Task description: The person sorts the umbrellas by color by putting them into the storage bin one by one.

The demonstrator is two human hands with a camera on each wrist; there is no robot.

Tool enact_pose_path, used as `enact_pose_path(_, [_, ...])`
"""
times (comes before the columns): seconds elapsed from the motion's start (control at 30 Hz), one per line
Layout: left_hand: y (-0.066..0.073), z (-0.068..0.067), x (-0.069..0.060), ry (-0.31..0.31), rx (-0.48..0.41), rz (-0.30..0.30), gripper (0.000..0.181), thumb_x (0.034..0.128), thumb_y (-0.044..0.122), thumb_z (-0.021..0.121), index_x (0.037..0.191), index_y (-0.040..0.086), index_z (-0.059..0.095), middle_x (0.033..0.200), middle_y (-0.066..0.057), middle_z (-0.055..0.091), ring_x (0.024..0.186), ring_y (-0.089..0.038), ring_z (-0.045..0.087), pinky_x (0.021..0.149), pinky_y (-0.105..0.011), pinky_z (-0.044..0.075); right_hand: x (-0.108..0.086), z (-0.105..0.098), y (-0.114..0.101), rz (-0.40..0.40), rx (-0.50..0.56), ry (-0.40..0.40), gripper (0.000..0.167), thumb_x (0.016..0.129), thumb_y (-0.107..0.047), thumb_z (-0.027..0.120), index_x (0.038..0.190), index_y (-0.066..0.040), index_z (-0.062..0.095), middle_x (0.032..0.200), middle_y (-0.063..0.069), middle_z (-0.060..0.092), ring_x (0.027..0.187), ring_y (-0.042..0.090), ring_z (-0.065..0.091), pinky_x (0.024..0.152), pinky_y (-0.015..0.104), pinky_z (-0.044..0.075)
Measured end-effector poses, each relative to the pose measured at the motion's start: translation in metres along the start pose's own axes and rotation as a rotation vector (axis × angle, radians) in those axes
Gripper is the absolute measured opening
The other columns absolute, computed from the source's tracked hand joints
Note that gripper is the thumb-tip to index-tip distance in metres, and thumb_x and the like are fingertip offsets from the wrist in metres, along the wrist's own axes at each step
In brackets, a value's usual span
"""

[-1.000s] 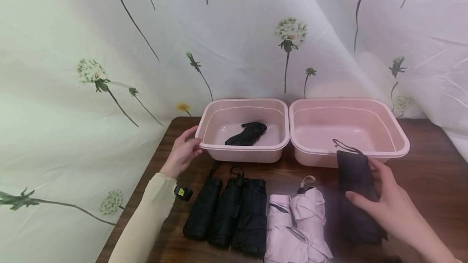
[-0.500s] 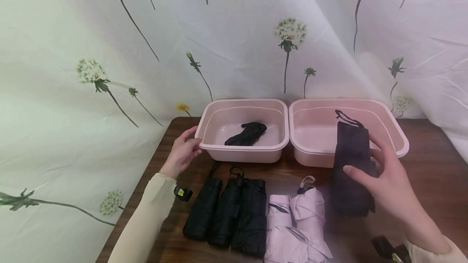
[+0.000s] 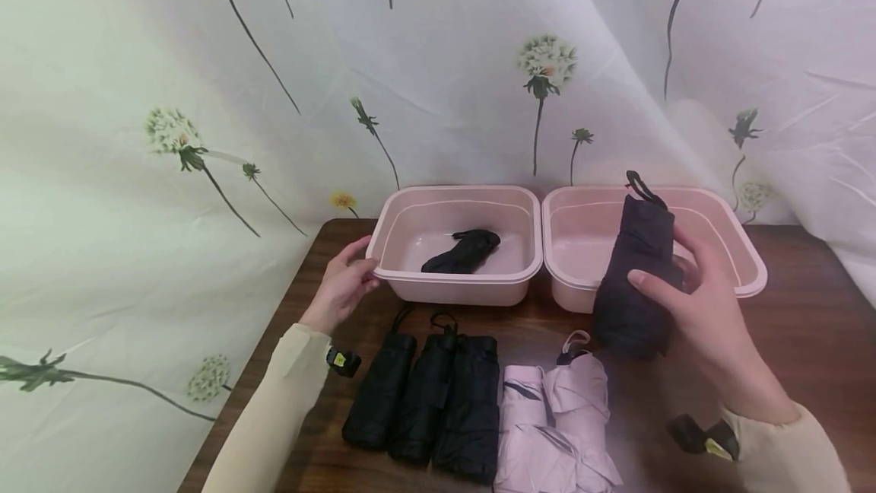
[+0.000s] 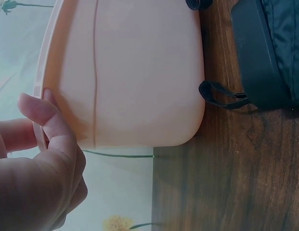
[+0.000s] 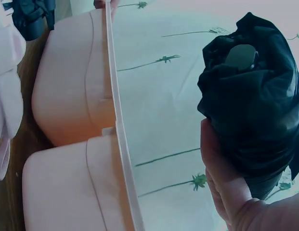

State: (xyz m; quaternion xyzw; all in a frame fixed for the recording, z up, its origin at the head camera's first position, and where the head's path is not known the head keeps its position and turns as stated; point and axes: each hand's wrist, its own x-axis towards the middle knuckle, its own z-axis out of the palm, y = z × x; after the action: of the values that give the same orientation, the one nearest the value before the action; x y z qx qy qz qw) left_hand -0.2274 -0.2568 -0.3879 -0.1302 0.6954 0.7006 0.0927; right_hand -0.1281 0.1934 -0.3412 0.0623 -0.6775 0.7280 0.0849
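Observation:
My right hand grips a folded black umbrella, its wrist loop pointing up, in front of and partly over the right pink basin. The right wrist view shows the umbrella's bunched lower end with the thumb and fingers around it. With thumb and fingers, my left hand pinches the left rim of the left pink basin; the left wrist view shows these fingers on the rim. Inside the left basin lies another black folded umbrella.
On the dark wooden table, several folded umbrellas lie in a row before the basins: black ones at left, pale pink ones to their right. A floral cloth hangs behind the basins.
My right hand has lifted the black umbrella up and to the left, from low in front of the right basin to partly over it. The left hand stays on the left basin's rim.

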Motion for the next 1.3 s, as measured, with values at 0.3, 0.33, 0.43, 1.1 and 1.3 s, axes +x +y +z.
enact_pose_path(0.3, [-0.002,-0.003,-0.001,-0.002,0.020,0.008,0.057,0.0987,0.011,0.052,0.151,0.022,0.031,0.126,-0.019,0.047,0.077,-0.012,0.055,0.065,-0.017,0.053,0.023,0.021,-0.003,0.132,0.218,-0.063,0.065,0.089,-0.003,0.066,0.144,-0.014,0.033,0.108,0.000,0.066,0.090,0.011,0.070,0.073,0.029,0.059])
enact_pose_path(0.33, [-0.002,-0.003,-0.001,-0.005,0.018,0.008,0.058,0.0986,0.011,0.052,0.151,0.022,0.031,0.126,-0.018,0.048,0.076,-0.012,0.055,0.065,-0.017,0.053,0.026,0.024,-0.003,0.142,0.227,-0.060,0.066,0.088,-0.003,0.066,0.144,-0.012,0.032,0.108,0.000,0.067,0.090,0.011,0.070,0.073,0.028,0.059])
enact_pose_path(0.43, [-0.002,-0.003,0.000,-0.007,0.005,0.008,0.058,0.0981,0.010,0.052,0.151,0.021,0.031,0.123,-0.018,0.048,0.073,-0.011,0.056,0.065,-0.018,0.053,0.033,0.031,-0.004,0.203,0.213,-0.049,0.073,0.088,-0.009,0.069,0.147,-0.009,0.028,0.108,-0.002,0.066,0.091,0.009,0.070,0.076,0.026,0.058])
enact_pose_path(1.1, [0.004,0.003,-0.003,-0.021,0.008,0.016,0.060,0.0975,0.007,0.051,0.152,0.017,0.028,0.118,-0.017,0.049,0.069,-0.010,0.055,0.061,-0.018,0.052,0.075,0.070,0.013,0.380,0.326,-0.124,0.072,0.089,-0.020,0.069,0.146,-0.008,0.026,0.129,0.003,0.049,0.106,0.011,0.057,0.090,0.020,0.050])
enact_pose_path(1.3, [0.005,0.004,-0.005,-0.023,0.005,0.014,0.060,0.0977,0.007,0.051,0.152,0.017,0.029,0.116,-0.015,0.049,0.068,-0.010,0.055,0.062,-0.018,0.052,0.081,0.076,0.020,0.400,0.099,-0.127,0.083,0.085,-0.033,0.073,0.150,-0.014,0.026,0.135,0.007,0.049,0.106,0.014,0.058,0.086,0.024,0.052])
